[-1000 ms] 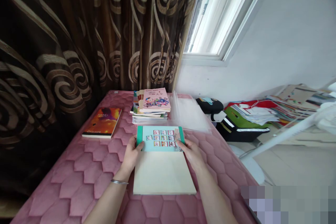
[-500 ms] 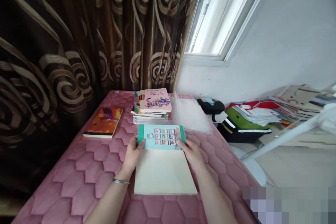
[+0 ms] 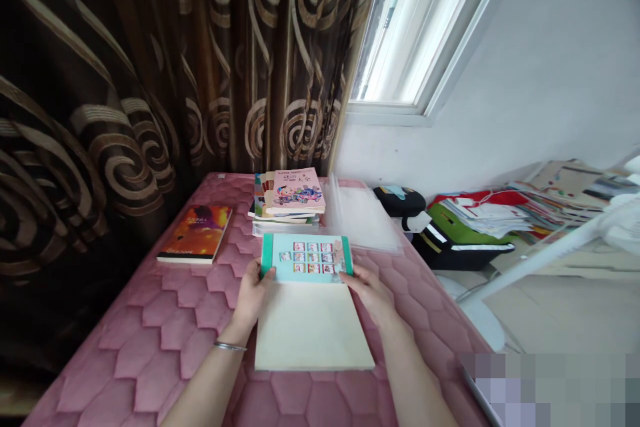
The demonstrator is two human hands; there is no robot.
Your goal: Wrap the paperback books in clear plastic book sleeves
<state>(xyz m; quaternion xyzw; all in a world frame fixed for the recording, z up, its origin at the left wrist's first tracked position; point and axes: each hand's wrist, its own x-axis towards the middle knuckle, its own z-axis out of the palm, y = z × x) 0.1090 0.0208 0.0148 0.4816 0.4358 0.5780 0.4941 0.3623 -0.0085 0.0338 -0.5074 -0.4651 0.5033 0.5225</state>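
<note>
A teal book cover printed with rows of small cover pictures spans the space between my hands. My left hand grips its left edge, thumb on top. On the opposite edge my right hand pinches the lower corner with the thumb above. A blank cream sheet or board lies directly below the teal part, towards me. I cannot tell whether the two are joined as one book. Both rest over the pink quilted mattress. The fingers beneath the cover are hidden.
A stack of books stands just beyond, beside clear plastic sheets. An orange book lies at the left. Patterned curtains border the back. On the right are a green and black box and a white pole.
My right hand has shifted slightly down the teal cover's right edge, its thumb now nearer the corner. The teal cover sits marginally higher in view. Both hands keep their hold.
</note>
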